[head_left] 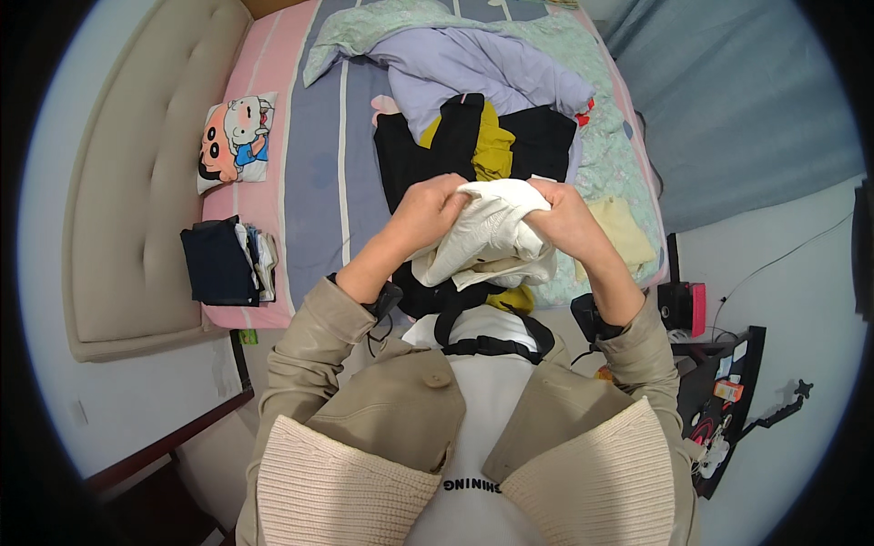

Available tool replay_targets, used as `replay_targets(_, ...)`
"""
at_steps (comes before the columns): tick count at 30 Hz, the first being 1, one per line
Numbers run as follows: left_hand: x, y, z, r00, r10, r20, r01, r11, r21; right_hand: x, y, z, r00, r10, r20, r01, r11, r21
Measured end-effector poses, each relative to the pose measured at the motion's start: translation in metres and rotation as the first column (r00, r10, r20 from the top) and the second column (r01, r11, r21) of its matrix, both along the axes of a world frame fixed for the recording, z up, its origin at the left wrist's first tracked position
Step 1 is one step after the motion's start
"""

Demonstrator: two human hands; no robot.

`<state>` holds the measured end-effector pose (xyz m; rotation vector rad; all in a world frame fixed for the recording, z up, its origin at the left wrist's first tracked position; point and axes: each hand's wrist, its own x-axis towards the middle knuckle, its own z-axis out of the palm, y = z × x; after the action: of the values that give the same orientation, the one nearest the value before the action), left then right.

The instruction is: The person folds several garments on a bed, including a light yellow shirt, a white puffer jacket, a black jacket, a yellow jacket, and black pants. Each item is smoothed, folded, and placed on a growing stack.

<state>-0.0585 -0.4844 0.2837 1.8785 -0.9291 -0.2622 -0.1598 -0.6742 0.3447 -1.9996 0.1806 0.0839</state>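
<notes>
A white cloth garment (487, 238) is bunched up between my hands, above the near edge of the bed. Its exact kind is hidden by the folds. My left hand (431, 209) is closed on its upper left edge, and my right hand (563, 218) grips the upper right edge. Just beyond my hands lie black garments (405, 155) and a mustard-yellow garment (492, 150), spread loosely over the bed. To the right of my right hand rests a pale yellow folded cloth (621, 238).
A stack of folded dark clothes (218, 264) sits at the bed's left, below a cartoon pillow (237, 144) and beside the padded headboard (146, 182). A lavender quilt (482, 68) lies heaped at the far side. A cluttered dark desk (728, 409) stands at the right, under a grey-blue curtain (746, 100).
</notes>
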Motion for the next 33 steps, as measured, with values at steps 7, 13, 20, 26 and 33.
replay_targets(7,0.001,0.001,0.027,0.951,0.291,0.102,-0.241,0.907,-0.346,-0.029,-0.011,-0.088,0.950,-0.266,0.163,0.305,0.900,-0.311)
replay_targets(13,-0.010,0.024,0.059,0.907,0.371,0.200,-0.302,0.903,-0.307,-0.044,-0.043,-0.146,0.917,-0.395,0.062,0.340,0.689,-0.640)
replay_targets(20,-0.050,0.041,0.068,0.824,0.476,0.309,-0.419,0.877,-0.234,-0.064,-0.081,-0.081,0.903,-0.412,-0.118,0.423,0.902,0.084)
replay_targets(26,-0.118,0.058,0.090,0.805,0.563,0.187,-0.491,0.809,-0.325,-0.153,-0.061,-0.001,0.930,-0.264,0.255,0.219,0.956,0.193)
replay_targets(33,-0.214,0.070,0.129,0.787,0.577,0.218,-0.435,0.770,-0.466,-0.246,-0.065,0.066,0.712,0.034,0.702,0.245,0.924,-0.292)
